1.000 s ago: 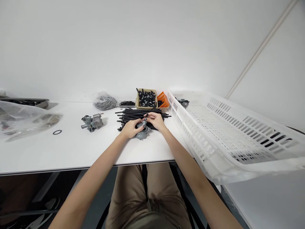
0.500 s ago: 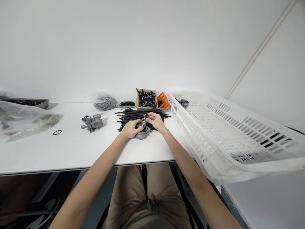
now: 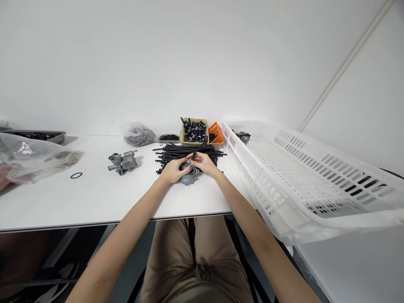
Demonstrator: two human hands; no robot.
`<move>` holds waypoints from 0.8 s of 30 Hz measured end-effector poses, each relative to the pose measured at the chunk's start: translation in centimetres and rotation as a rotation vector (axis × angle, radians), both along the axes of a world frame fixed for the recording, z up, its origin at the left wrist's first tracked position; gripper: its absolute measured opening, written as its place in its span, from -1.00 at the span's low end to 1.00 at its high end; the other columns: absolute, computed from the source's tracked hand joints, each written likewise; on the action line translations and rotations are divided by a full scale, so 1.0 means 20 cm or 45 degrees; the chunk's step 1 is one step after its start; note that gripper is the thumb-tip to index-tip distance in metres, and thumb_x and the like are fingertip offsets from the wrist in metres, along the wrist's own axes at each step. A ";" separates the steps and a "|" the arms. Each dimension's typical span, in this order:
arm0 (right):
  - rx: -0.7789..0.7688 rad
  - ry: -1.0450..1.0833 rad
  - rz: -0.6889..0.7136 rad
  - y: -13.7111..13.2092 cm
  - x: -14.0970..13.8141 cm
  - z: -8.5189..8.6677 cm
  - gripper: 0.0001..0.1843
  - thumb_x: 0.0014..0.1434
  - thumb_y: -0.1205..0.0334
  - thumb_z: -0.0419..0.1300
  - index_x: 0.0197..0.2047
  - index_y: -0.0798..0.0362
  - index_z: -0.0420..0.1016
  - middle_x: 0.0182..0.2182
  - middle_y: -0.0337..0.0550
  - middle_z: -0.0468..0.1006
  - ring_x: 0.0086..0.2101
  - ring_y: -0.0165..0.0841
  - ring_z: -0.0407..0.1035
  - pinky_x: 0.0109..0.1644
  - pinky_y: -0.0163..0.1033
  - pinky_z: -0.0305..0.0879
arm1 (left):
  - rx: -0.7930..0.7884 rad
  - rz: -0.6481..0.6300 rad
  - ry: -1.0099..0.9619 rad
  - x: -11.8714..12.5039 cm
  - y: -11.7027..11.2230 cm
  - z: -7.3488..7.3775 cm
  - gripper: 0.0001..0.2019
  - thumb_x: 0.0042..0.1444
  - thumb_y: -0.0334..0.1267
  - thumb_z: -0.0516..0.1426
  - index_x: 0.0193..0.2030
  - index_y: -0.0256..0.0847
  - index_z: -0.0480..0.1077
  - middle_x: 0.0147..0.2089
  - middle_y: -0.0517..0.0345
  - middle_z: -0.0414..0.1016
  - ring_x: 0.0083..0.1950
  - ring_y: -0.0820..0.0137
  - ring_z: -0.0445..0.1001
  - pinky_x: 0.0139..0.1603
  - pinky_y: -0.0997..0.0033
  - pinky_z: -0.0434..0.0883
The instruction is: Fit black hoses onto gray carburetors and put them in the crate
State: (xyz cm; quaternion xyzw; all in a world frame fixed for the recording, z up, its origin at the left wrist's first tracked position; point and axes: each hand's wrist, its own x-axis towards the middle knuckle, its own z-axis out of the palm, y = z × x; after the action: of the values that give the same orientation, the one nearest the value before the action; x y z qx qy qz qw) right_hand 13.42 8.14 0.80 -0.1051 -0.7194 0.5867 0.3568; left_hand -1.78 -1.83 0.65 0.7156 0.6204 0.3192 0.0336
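Observation:
A grey metal carburetor (image 3: 188, 179) rests on the white table in front of me. My left hand (image 3: 173, 170) is closed around its left and upper side, thumb on the body. At its top, my right hand (image 3: 205, 163) pinches a small part with a short black stem (image 3: 194, 155) that points up; my fingers hide most of it. Just behind both hands lies a pile of black rubber hoses (image 3: 176, 152). A second carburetor (image 3: 123, 162) sits to the left, with a black O-ring (image 3: 76, 175) farther left.
A big white plastic crate (image 3: 268, 185) occupies the right side. At the back stand a beige basket (image 3: 182, 139) of black-and-metal parts, an orange basket (image 3: 220, 130) and a bagged bundle (image 3: 139, 134). Another person's hand (image 3: 4, 174) is by a plastic bag (image 3: 41, 160) at far left.
My right hand has shifted slightly down at the carburetor, and the black stem now stands more upright. Another person's hand has come into view at the far left by the plastic bag.

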 end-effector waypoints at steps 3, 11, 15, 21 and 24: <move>0.036 0.025 -0.051 -0.01 -0.01 0.00 -0.66 -0.12 0.05 0.38 -0.31 0.05 0.49 -0.34 -0.18 0.56 -0.29 -0.33 0.46 -0.05 -0.16 0.40 | -0.016 -0.025 -0.040 0.00 0.00 0.00 -0.41 0.13 -0.04 0.05 0.29 -0.20 0.24 -0.01 0.01 0.57 -0.10 0.17 0.52 -0.09 0.32 0.36; 0.051 0.116 -0.050 -0.06 0.02 0.05 -0.58 -0.11 -0.06 0.37 -0.27 0.05 0.50 -0.33 -0.13 0.56 -0.27 -0.28 0.46 -0.06 -0.14 0.39 | -0.106 -0.330 -0.935 0.01 0.04 -0.02 -0.43 0.04 -0.02 0.17 0.17 -0.23 0.32 0.08 -0.05 0.49 0.09 0.13 0.44 0.10 0.20 0.34; 0.027 0.214 -0.099 -0.04 0.04 0.09 -0.53 -0.07 -0.11 0.35 -0.19 0.03 0.48 -0.37 -0.14 0.54 -0.29 -0.28 0.45 -0.12 -0.16 0.39 | -0.592 -0.577 -1.580 0.05 0.03 -0.06 -0.43 0.02 0.03 0.17 0.10 -0.29 0.33 -0.05 -0.18 0.54 -0.06 0.06 0.53 -0.04 0.02 0.43; 0.088 0.137 -0.023 -0.02 0.02 0.09 -0.52 -0.04 -0.07 0.34 -0.10 0.01 0.50 -0.32 -0.13 0.58 -0.25 -0.27 0.46 -0.09 -0.16 0.37 | -0.486 -0.417 -1.868 0.12 0.02 -0.06 -0.47 0.08 0.00 0.15 0.16 -0.14 0.23 -0.09 -0.05 0.56 -0.23 0.16 0.57 -0.21 0.01 0.52; 0.127 0.113 -0.131 0.00 0.00 0.05 -0.54 0.10 -0.09 0.20 -0.02 0.00 0.49 -0.23 -0.10 0.59 -0.32 -0.30 0.44 -0.16 -0.17 0.37 | -0.443 -0.328 -1.875 0.13 0.02 -0.04 -0.46 0.11 0.07 0.11 0.16 -0.15 0.24 -0.11 -0.07 0.56 -0.29 0.17 0.57 -0.38 0.12 0.54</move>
State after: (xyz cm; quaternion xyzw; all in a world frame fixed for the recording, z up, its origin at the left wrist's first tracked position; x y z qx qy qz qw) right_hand 13.48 8.21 1.71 -0.0979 -0.7249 0.5352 0.4225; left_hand 0.77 -1.43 -0.14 0.3694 0.3909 0.6049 0.5872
